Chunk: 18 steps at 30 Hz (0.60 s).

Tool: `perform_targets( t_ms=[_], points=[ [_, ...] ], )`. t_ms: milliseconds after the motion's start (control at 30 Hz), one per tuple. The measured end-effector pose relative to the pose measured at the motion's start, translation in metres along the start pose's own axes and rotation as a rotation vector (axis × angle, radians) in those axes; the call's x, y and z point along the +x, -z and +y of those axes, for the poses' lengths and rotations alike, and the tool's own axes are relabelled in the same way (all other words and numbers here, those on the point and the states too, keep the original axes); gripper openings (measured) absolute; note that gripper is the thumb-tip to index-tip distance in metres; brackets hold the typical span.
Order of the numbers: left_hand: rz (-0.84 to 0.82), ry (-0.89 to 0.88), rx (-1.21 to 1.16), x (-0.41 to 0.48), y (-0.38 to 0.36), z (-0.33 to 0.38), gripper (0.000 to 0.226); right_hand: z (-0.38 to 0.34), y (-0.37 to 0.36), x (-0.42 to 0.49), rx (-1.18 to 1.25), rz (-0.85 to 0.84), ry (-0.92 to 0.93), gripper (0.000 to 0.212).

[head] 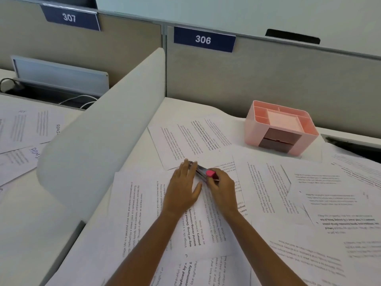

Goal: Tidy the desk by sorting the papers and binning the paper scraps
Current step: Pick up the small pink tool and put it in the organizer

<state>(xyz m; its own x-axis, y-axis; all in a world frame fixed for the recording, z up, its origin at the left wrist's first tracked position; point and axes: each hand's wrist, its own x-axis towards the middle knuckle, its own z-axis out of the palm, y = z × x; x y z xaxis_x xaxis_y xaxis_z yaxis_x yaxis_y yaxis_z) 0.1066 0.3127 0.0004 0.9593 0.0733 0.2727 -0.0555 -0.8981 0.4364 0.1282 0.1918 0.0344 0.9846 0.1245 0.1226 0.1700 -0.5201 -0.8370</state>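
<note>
Sorting step: I am judging that a sheaf of papers (198, 223) is being fastened at its far corner with the stapler (203, 172), near the middle of the table (185, 108). Loose sheets are lying all round, so the task is looking early.
Left hand: my left hand (181, 182) is lying flat with straight fingers, pressing the sheaf down, with its fingertips just beside the stapler's metal nose.
Right hand: my right hand (221, 188) is curling round the stapler's pink rear end, gripping it from above.
Next move: I am expecting to need a firm downward squeeze while holding the corner squared.
Scraps: I am not making out any among the sheets.
</note>
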Motion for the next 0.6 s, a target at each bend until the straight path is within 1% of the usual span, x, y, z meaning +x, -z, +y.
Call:
perform_targets(
  t_ms=[200,267,300,333,400,433,467,500,533,600],
  points=[
    [-0.035,-0.017,0.004,-0.002,0.007,0.004,0.061,-0.005,0.012,-0.001,0.252,-0.046,-0.204,0.013],
    [0.014,-0.109,0.079,-0.001,0.013,0.009,0.062,-0.007,0.018,-0.001,0.321,-0.058,-0.266,0.013],
    [0.073,-0.164,0.135,-0.001,0.014,0.01,0.06,-0.007,0.022,-0.001,0.347,-0.064,-0.287,0.013],
    [0.119,-0.225,0.154,-0.002,0.013,0.01,0.052,-0.007,0.027,-0.001,0.37,-0.071,-0.302,0.012],
    [0.163,-0.322,0.147,-0.003,0.016,0.014,0.026,-0.008,0.038,-0.002,0.418,-0.097,-0.325,0.015],
    [0.142,-0.325,0.126,-0.003,0.018,0.019,0.023,-0.009,0.044,-0.001,0.447,-0.114,-0.33,0.016],
    [0.106,-0.293,0.086,-0.002,0.019,0.024,0.028,-0.01,0.05,0.0,0.474,-0.129,-0.33,0.017],
    [0.076,-0.262,0.053,0.0,0.018,0.031,0.042,-0.011,0.057,0.001,0.49,-0.138,-0.322,0.017],
    [0.061,-0.213,0.018,0.004,0.019,0.039,0.049,-0.012,0.065,0.003,0.496,-0.14,-0.304,0.016],
    [0.027,-0.113,-0.122,0.016,0.025,0.058,0.044,-0.014,0.081,0.009,0.508,-0.143,-0.239,0.016]
  ],
)
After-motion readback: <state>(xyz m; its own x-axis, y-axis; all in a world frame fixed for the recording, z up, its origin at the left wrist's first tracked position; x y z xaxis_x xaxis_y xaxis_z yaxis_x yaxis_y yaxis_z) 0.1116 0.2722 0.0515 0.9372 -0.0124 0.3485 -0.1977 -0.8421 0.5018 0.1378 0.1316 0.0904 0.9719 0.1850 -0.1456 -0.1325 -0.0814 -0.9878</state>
